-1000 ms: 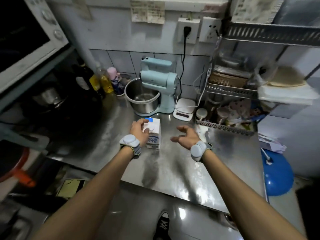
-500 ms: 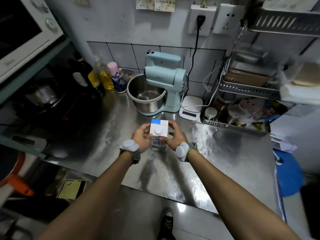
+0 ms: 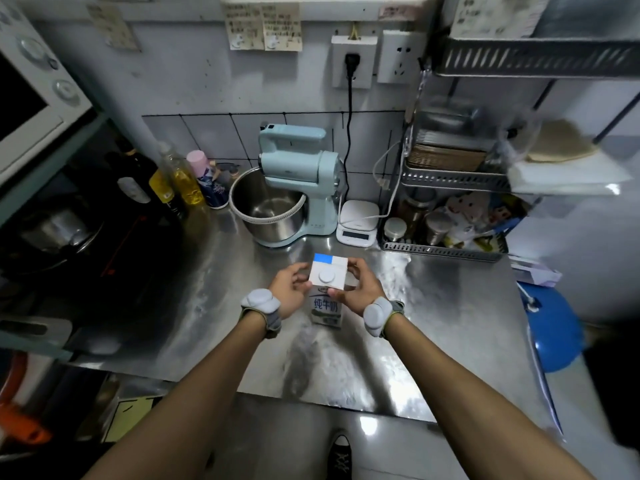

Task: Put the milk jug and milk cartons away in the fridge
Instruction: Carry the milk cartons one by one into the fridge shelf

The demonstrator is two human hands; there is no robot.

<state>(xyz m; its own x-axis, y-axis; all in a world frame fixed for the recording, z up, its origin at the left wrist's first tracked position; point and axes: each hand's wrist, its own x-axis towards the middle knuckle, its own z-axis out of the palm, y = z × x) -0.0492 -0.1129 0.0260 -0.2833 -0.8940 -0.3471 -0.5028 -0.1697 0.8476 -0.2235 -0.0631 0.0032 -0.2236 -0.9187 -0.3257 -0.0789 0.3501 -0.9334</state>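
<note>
A white milk carton [image 3: 327, 292] with a blue corner and a round white cap stands upright on the steel counter [image 3: 433, 323], near its middle. My left hand [image 3: 289, 289] grips the carton's left side near the top. My right hand [image 3: 358, 289] grips its right side at the same height. Both wrists wear grey bands. No milk jug or fridge is in view.
A pale blue stand mixer [image 3: 294, 181] with a steel bowl [image 3: 266, 209] stands behind the carton. A white scale [image 3: 356, 221] and a wire rack [image 3: 446, 216] of jars are at the right, bottles [image 3: 180, 181] at the back left, a microwave [image 3: 31, 98] upper left, a blue stool [image 3: 554, 330] on the right.
My right hand came in from the right and closed on the carton's right side. Both hands now hold the carton, a little nearer to me on the counter.
</note>
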